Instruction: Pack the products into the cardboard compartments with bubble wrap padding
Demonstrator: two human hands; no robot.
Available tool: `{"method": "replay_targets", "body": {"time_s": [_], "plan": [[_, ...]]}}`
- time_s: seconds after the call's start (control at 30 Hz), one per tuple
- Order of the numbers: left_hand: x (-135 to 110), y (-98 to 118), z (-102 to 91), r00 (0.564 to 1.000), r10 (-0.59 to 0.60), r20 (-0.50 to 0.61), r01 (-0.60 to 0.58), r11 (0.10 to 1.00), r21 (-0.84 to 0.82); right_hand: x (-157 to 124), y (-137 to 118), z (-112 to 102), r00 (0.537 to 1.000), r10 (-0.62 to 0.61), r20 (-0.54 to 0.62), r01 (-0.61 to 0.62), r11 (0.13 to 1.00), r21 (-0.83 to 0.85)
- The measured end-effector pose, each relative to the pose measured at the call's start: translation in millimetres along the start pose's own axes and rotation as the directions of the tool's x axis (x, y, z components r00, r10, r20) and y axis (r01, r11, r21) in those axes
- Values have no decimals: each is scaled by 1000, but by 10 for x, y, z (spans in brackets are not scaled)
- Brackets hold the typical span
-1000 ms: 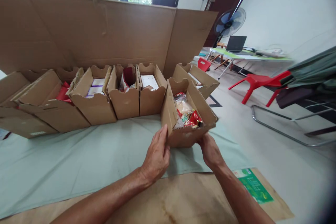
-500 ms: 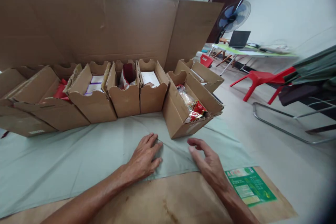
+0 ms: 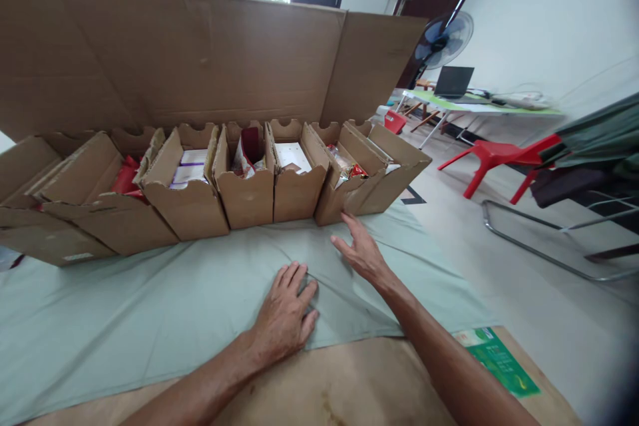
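A row of small open cardboard boxes stands on a pale green cloth [image 3: 150, 306]. The box with red snack packets [image 3: 344, 190] sits in the row, between a box with white contents [image 3: 297, 176] and the end box [image 3: 392, 163]. My right hand [image 3: 362, 249] is open, fingers stretched out, its fingertips at the lower front of the snack box. Flat on the cloth lies my left hand [image 3: 284, 309], open, holding nothing.
A big cardboard sheet [image 3: 200, 60] stands behind the row. More boxes [image 3: 184, 186] extend left. A green printed card [image 3: 502, 363] lies on brown cardboard at lower right. Red chairs [image 3: 492, 153], a fan [image 3: 444, 40] and a table with a laptop [image 3: 452, 83] stand to the right.
The snack box went from in front of the row, held in both hands, back into the row. Both hands let go; my right hand followed it forward, my left stayed on the cloth.
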State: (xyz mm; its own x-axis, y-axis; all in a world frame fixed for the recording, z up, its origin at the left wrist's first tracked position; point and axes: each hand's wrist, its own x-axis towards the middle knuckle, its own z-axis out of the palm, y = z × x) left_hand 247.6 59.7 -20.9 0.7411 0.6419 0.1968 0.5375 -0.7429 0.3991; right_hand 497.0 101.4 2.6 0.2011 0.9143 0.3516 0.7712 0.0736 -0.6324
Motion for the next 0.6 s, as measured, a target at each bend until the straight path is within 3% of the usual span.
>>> {"method": "replay_targets", "body": {"time_s": [0.2,0.3,0.4,0.5,0.6], "plan": [[1,-9,36,1000,-6,-23,5,999,-37,68,-133,-191,998,-58,-12,58,998,-26],[-9,-19,44,1000,-1,-26,0,999,-41,164,-516,-280,994,-108,-36,107,994,-23],[-9,-23,47,1000,9,-17,-9,1000,-28,444,-1028,-239,989,-144,34,145,988,-50],[20,-25,40,1000,-3,-5,3,1000,-30,807,-1416,-104,987,-96,126,127,956,-265],[43,-45,-29,998,-48,-27,45,992,-114,923,-1587,-32,992,-63,113,100,926,-363]]}}
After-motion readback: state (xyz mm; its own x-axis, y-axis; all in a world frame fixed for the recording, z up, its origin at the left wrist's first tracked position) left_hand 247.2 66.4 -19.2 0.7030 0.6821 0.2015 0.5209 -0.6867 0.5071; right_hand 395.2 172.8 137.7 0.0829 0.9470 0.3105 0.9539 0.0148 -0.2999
